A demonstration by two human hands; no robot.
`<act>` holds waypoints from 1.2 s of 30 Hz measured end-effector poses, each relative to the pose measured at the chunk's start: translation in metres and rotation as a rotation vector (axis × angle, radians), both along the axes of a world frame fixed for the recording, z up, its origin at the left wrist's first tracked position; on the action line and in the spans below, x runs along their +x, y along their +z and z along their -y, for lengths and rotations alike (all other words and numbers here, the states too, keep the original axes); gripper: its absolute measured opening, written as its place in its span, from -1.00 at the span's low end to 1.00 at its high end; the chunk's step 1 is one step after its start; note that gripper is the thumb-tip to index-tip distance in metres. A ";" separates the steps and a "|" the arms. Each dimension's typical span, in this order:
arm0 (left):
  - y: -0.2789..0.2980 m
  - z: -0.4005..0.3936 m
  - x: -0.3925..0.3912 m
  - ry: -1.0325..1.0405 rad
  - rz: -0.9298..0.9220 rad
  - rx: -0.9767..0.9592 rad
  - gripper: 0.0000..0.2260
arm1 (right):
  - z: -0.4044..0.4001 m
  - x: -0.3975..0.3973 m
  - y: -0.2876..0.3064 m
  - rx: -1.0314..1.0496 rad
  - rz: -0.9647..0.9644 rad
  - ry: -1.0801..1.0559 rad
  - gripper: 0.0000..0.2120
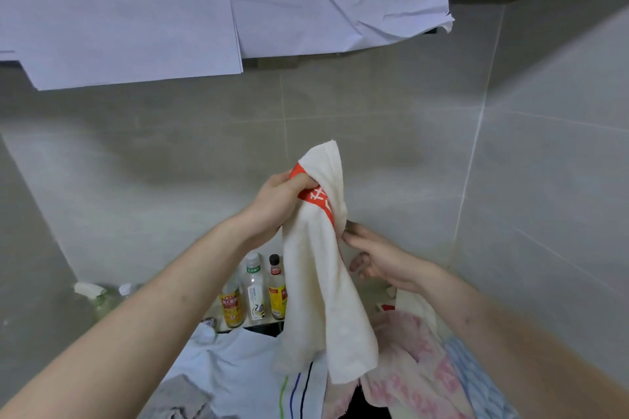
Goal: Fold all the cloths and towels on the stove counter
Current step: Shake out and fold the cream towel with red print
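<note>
A cream towel (323, 286) with an orange printed band hangs in the air in front of the tiled wall. My left hand (279, 204) grips it near the top, at the band. My right hand (374, 257) pinches the towel's right edge a little lower, with its other fingers loosely curled. Below lie more cloths in a heap: a pale blue cloth (231, 357), a white towel with coloured stripes (299, 395), a grey cloth (183, 398), a pink patterned towel (415, 364) and a blue checked cloth (476, 381).
Three bottles (255, 292) of sauce and drink stand against the wall behind the heap. Further bottles (102, 296) sit at the left. White paper sheets (170, 10) cover the hood overhead. Tiled walls meet in a corner at the right.
</note>
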State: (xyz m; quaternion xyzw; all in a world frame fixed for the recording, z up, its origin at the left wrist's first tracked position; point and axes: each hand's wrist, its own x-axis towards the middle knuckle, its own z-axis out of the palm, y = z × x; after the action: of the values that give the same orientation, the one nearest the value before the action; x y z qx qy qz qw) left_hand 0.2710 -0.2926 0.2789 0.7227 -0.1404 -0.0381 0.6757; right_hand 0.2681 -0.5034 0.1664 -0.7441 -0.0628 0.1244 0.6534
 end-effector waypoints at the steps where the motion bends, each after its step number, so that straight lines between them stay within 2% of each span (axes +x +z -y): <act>1: 0.000 -0.001 -0.002 -0.016 0.006 0.014 -0.87 | -0.001 0.002 0.000 -0.052 0.014 0.004 -0.40; 3: -0.001 -0.002 -0.004 -0.041 0.019 0.044 -0.90 | -0.006 0.000 -0.002 -0.163 -0.010 0.093 -0.47; 6: 0.001 -0.009 -0.005 -0.066 0.032 0.061 -0.85 | -0.012 -0.010 -0.004 -0.351 -0.005 0.205 -0.76; 9: 0.000 -0.022 -0.003 -0.020 0.062 0.069 -0.73 | -0.005 -0.012 -0.001 -0.456 0.033 0.167 -0.96; 11: -0.004 -0.033 0.001 0.032 0.117 0.083 -0.73 | 0.010 -0.005 -0.001 -0.549 0.100 0.018 -0.77; 13: -0.011 -0.047 0.006 0.084 0.159 0.098 -0.80 | 0.028 0.001 -0.001 -0.606 0.166 -0.082 -0.67; 20: -0.044 -0.084 0.024 0.186 0.105 0.224 -0.93 | 0.067 -0.006 0.011 -0.628 0.243 -0.026 -0.79; 22: -0.045 -0.087 0.027 0.226 0.084 0.272 -0.89 | 0.074 -0.002 0.016 -0.692 0.226 0.008 -0.83; 25: -0.044 -0.090 0.034 0.206 0.050 0.343 -0.84 | 0.084 0.009 0.024 -0.891 0.323 -0.048 -0.74; 28: -0.037 -0.090 0.043 0.166 0.027 0.406 -0.74 | 0.090 0.025 0.033 -0.962 0.428 -0.196 -0.63; 30: -0.028 -0.085 0.047 0.090 -0.016 0.489 -0.81 | 0.089 0.034 0.045 -0.984 0.491 -0.309 -0.59; 32: -0.019 -0.078 0.052 0.030 0.016 0.651 -0.96 | 0.087 0.045 0.062 -1.040 0.500 -0.397 -0.59; 34: -0.007 -0.071 0.061 0.031 0.121 0.834 -0.89 | 0.087 0.056 0.082 -1.136 0.460 -0.448 -0.59; 36: 0.011 -0.062 0.066 0.116 0.206 0.914 -0.85 | 0.089 0.068 0.103 -1.196 0.436 -0.515 -0.59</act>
State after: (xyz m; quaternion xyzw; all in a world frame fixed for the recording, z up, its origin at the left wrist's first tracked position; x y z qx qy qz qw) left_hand 0.3375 -0.2309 0.2895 0.9528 -0.1349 0.0137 0.2717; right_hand 0.3363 -0.5924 0.2694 -0.9761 0.0656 -0.1743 0.1116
